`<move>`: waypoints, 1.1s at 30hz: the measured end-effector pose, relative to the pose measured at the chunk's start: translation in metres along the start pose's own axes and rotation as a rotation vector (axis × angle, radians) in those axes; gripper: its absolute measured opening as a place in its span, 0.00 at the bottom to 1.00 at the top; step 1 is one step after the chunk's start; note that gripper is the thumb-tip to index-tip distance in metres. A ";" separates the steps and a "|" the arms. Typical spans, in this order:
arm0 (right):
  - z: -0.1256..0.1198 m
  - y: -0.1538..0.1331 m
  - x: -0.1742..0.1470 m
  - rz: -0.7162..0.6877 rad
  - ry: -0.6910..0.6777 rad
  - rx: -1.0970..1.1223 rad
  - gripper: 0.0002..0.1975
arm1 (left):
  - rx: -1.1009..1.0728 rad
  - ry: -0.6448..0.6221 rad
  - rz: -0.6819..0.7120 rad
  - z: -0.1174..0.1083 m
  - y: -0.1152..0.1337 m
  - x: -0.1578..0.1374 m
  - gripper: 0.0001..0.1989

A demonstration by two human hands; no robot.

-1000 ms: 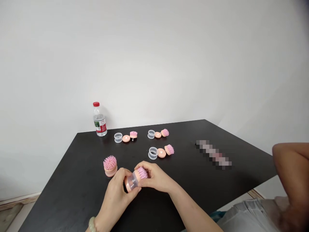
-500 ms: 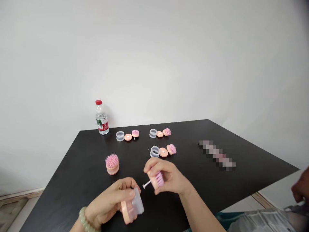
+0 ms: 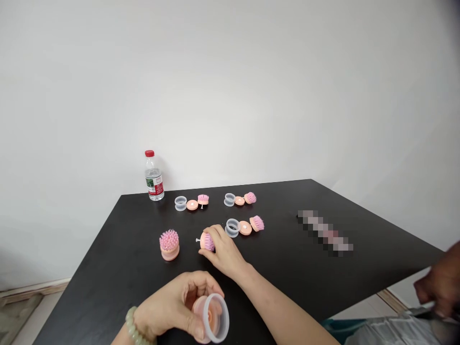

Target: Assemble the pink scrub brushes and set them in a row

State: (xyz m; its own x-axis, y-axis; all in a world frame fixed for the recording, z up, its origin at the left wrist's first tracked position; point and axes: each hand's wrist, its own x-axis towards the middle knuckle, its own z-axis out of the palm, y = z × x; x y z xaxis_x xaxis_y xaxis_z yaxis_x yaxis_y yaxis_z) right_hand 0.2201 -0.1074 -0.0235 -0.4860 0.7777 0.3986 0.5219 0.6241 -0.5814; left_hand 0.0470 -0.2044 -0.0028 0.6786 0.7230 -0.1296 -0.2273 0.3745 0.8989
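My left hand [image 3: 179,302], with a bead bracelet at the wrist, is closed around a clear plastic cup [image 3: 224,318] whose open rim faces right. A peach round cap [image 3: 199,309] sits against the cup's back, partly under the fingers. Farther out, my right hand [image 3: 228,256] grips a pink bristle brush head [image 3: 207,242] at or just above the table, tilted on its side. Its white stem [image 3: 198,240] points left. To the left of it stands a whole round brush [image 3: 169,245], bristles up on its peach base.
Behind lie three rows of parts, each with a clear ring [image 3: 232,228], a peach disc [image 3: 245,227] and a brush head [image 3: 257,223]. A red-capped water bottle [image 3: 155,184] stands at the back left of the black table [image 3: 287,258]. Another person's hand [image 3: 440,287] is at right.
My right hand has moved away and left with the brush head, down toward the table. My left hand has turned the cup so its open rim faces right and toward me.
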 end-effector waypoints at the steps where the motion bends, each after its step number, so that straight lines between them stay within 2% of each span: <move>1: 0.003 0.000 0.003 0.014 -0.008 -0.014 0.21 | 0.007 0.007 -0.003 0.001 0.000 0.000 0.28; 6: 0.014 0.006 0.012 0.067 -0.015 -0.048 0.22 | -0.007 0.019 -0.017 0.003 0.000 0.001 0.27; 13: 0.022 0.012 0.012 0.039 -0.058 -0.053 0.37 | 0.011 0.016 -0.032 0.004 -0.002 0.000 0.29; 22: 0.015 0.014 0.008 0.037 -0.098 -0.006 0.46 | 0.051 0.019 0.017 0.002 0.004 0.001 0.28; 30: 0.013 0.015 -0.002 0.058 -0.070 0.030 0.48 | 0.046 0.033 0.070 0.000 0.007 -0.001 0.30; 33: 0.012 0.016 -0.005 0.048 -0.032 0.041 0.48 | 0.059 0.025 0.136 0.001 0.009 -0.001 0.28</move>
State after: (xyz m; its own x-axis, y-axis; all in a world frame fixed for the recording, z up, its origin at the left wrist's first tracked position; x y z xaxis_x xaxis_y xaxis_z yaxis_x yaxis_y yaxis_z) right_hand 0.2218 -0.1021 -0.0433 -0.4832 0.8038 0.3471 0.5168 0.5819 -0.6280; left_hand 0.0450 -0.2022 0.0059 0.6268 0.7791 -0.0147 -0.2737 0.2378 0.9319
